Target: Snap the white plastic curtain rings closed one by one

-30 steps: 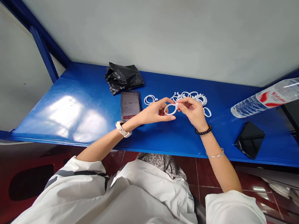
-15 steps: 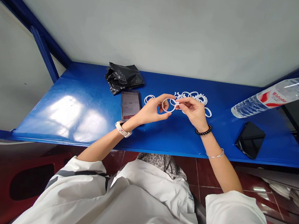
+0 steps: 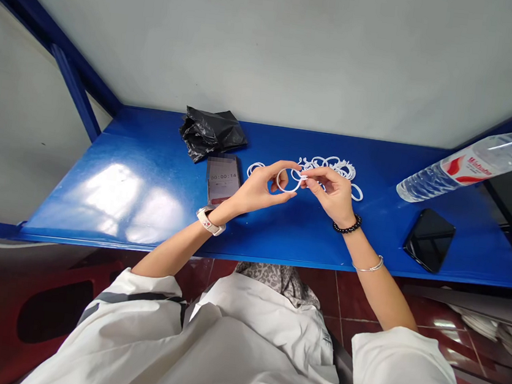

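Note:
Above the blue table I hold a white cord loop (image 3: 277, 185) that looks like a hair tie. My left hand (image 3: 259, 189) curves around it, thumb below and fingers above, keeping the ring spread. At the loop's right side, the thumb and fingertips of my right hand (image 3: 329, 194) pinch a small white end or knot, mostly covered by the fingers. Behind my right hand lies a pile of similar white loops (image 3: 331, 163) with frayed-looking ends. More white loops (image 3: 255, 168) lie just past my left hand.
Left of my hands a phone (image 3: 224, 182) shows a running timer, with a crumpled black plastic bag (image 3: 214, 135) behind it. To the right stand a water bottle (image 3: 465, 166) and a dark phone (image 3: 430, 239) lying flat. A wall (image 3: 276, 52) closes off the table's back.
Both hands stay nearly in place, with only a slight shift of the fingers on the loop. The timer has gone from 13 to 14 seconds.

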Action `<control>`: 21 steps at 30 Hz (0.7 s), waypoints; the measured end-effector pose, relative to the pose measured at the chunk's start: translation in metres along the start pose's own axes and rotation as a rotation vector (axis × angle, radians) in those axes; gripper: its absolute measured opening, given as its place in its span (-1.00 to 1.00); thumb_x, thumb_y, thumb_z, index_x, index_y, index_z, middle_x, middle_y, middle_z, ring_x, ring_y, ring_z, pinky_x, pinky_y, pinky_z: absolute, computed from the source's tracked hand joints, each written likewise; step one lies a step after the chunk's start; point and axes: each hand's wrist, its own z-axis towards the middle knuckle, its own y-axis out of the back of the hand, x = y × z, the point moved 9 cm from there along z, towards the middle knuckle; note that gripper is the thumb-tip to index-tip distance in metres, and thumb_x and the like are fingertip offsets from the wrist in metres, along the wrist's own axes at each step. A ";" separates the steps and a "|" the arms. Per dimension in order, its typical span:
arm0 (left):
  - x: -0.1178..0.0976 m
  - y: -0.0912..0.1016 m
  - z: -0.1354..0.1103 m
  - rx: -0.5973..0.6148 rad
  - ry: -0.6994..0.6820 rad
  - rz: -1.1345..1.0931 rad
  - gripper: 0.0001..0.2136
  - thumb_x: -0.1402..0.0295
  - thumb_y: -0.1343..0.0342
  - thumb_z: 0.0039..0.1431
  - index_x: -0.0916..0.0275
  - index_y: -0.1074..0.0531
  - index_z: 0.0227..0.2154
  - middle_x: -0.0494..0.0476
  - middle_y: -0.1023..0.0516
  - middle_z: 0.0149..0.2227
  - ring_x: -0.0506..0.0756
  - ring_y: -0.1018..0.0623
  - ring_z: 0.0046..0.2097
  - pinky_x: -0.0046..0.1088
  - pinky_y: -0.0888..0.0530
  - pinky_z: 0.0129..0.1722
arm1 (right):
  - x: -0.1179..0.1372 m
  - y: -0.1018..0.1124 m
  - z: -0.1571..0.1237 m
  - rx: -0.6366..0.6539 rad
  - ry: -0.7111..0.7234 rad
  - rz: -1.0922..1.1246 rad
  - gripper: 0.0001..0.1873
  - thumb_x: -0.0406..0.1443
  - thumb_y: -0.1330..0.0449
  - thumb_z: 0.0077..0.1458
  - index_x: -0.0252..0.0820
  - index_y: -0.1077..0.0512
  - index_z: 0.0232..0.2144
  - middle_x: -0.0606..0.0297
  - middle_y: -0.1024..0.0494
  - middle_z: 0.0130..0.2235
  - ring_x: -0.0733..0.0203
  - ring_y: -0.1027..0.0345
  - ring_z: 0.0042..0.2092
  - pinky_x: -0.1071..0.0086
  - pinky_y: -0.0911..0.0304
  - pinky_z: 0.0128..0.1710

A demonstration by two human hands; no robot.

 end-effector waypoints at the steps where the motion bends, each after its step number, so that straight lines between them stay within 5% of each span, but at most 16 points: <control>1: 0.000 0.000 0.000 0.000 -0.002 0.002 -0.64 0.34 -0.27 0.17 0.24 -0.44 0.03 -0.09 -0.32 -0.46 -0.05 -0.35 -0.40 -0.56 -0.31 -0.39 | 0.001 0.000 0.000 0.001 0.005 -0.002 -0.65 0.06 -0.33 0.17 -0.07 -0.60 -0.25 0.21 -0.69 -0.22 0.12 -0.61 -0.26 0.21 -0.59 -0.19; 21: 0.002 0.000 -0.003 -0.048 -0.046 0.226 -0.62 0.26 -0.23 0.21 0.22 -0.40 0.06 -0.07 -0.36 -0.45 -0.04 -0.35 -0.43 -0.56 -0.34 -0.39 | -0.004 -0.001 -0.002 -0.035 0.005 0.013 -0.60 0.11 -0.34 0.14 -0.08 -0.55 -0.33 0.23 -0.62 -0.29 0.14 -0.57 -0.31 0.20 -0.58 -0.22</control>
